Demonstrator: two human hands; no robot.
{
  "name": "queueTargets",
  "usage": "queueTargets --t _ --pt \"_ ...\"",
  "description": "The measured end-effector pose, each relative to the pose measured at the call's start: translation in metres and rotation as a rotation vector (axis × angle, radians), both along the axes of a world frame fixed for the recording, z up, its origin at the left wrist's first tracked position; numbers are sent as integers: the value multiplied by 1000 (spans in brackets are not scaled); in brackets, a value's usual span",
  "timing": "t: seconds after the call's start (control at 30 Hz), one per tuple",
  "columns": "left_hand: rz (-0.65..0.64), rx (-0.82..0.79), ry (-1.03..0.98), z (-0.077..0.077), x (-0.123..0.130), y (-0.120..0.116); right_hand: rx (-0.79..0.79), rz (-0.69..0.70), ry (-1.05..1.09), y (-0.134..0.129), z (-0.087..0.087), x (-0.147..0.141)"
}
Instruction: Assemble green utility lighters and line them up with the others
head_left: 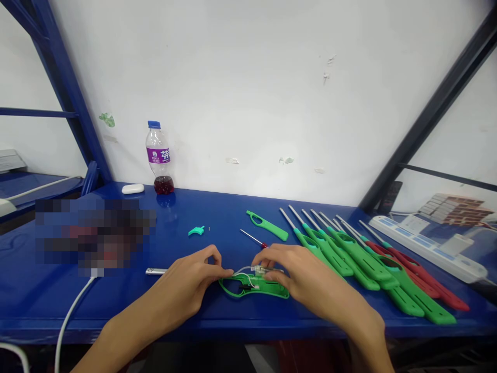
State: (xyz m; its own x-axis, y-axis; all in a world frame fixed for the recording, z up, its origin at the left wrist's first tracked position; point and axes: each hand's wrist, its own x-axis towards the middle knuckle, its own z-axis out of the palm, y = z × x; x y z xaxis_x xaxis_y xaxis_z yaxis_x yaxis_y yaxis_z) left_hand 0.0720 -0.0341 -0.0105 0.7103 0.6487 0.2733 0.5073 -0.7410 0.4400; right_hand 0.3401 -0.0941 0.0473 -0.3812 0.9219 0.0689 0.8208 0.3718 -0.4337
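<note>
An opened green lighter shell (272,289) lies on the blue table between my hands, its inside facing up. A black part and a thin white wire show in it. My left hand (198,274) pinches at the shell's handle end, where a thin pale tube (243,269) runs to the fingertips. My right hand (297,269) is closed on a clear fuel tank (259,270) just above the shell; its fingers cover part of it. A metal lighter tube (156,271) sticks out left beyond my left hand.
Behind lie a green cover half (267,226), a red-handled screwdriver (254,239) and a teal trigger (196,230). Several green and red lighters (361,259) lie at right by a white power strip (427,248). A drink bottle (158,160) and white case (132,189) stand at back left.
</note>
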Motion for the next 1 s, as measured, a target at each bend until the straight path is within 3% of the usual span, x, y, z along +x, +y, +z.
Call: queueTargets --t 0.33,0.7,1.0 --pt "-17 -34 9 9 3 -1 26 7 -33 9 -9 -7" --pt "15 -91 -52 6 2 1 -22 79 -74 3 -1 -12" --pt "38 -102 -51 8 2 0 3 81 -25 9 -10 -11"
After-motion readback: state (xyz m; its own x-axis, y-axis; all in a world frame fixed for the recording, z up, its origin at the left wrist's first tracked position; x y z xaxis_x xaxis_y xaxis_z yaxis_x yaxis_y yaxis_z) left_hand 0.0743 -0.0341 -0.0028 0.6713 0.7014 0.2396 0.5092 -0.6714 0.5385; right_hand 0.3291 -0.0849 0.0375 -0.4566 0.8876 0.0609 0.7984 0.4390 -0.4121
